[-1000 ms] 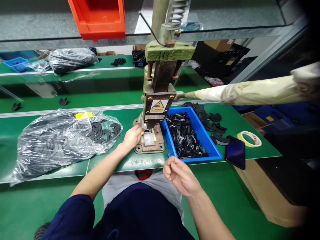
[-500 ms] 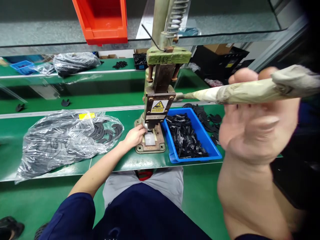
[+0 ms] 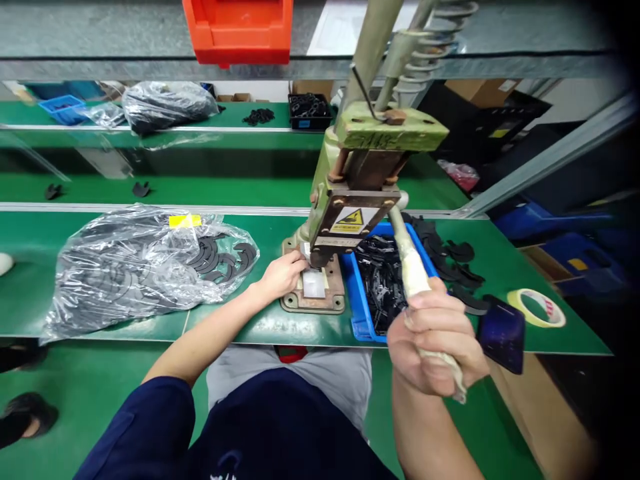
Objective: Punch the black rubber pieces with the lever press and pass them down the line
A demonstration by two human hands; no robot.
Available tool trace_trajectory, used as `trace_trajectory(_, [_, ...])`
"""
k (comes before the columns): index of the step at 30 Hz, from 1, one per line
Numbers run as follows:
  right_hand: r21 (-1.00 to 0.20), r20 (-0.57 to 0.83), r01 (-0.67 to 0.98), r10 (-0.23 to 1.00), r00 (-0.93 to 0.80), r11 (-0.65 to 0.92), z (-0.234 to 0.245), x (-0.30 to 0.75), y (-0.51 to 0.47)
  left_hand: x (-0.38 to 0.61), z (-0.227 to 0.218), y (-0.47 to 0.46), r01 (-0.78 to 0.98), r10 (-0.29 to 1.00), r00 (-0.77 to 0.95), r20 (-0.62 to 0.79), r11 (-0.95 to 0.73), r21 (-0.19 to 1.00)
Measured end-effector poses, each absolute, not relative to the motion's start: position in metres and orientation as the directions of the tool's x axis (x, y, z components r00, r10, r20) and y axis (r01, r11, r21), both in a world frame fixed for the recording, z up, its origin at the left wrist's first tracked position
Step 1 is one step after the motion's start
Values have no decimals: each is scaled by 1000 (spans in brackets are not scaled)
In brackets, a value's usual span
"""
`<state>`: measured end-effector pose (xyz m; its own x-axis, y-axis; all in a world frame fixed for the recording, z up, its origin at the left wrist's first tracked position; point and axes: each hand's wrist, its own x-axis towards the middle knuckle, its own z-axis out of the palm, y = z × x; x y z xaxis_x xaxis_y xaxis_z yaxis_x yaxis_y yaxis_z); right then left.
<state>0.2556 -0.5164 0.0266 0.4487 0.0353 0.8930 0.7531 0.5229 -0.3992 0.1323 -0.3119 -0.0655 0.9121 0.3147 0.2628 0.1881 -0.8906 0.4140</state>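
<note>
My right hand (image 3: 440, 340) is wrapped round the cloth-wrapped lever (image 3: 411, 263) of a green hand press (image 3: 325, 167). The lever points down and toward me. At the press base (image 3: 337, 293), the fingers of my left hand (image 3: 284, 275) are pinched together beside the pale plate (image 3: 314, 285), just under the press head (image 3: 345, 227). Whatever they hold there is hidden by the fingers and the head. Right of the base stands a blue bin (image 3: 361, 327) full of small black parts (image 3: 383, 280), partly behind the lever and my right hand.
A clear bag (image 3: 115, 273) of black curved parts lies to the left. On the right are loose black curved pieces (image 3: 460, 267), a tape roll (image 3: 517, 308) and a dark flat object (image 3: 501, 333). A red bin (image 3: 243, 33) hangs over the bench from the shelf.
My right hand has swung the lever down and toward me, its open palm now closed round the handle. The press head is lower. My left hand stays at the base; the view has shifted.
</note>
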Motion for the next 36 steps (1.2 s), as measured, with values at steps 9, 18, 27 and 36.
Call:
trace_trajectory(9, [-271,917,776,-93,389,570,19,268,-503,80,-46,-269,482,583,780,229,-792,374])
trace_trajectory(18, [-363,885,737,-36,464,570,18,260,-508,55,-38,-189,639,622,769,-151,-755,144])
trace_trajectory(27, [-464,874,685,163,459,562,16,261,-525,55,-21,-192,566,556,825,-105,-812,145])
trace_trajectory(36, [-433,876,717,67,477,546,14,260,-518,21,-18,-272,436,593,747,301,-779,451])
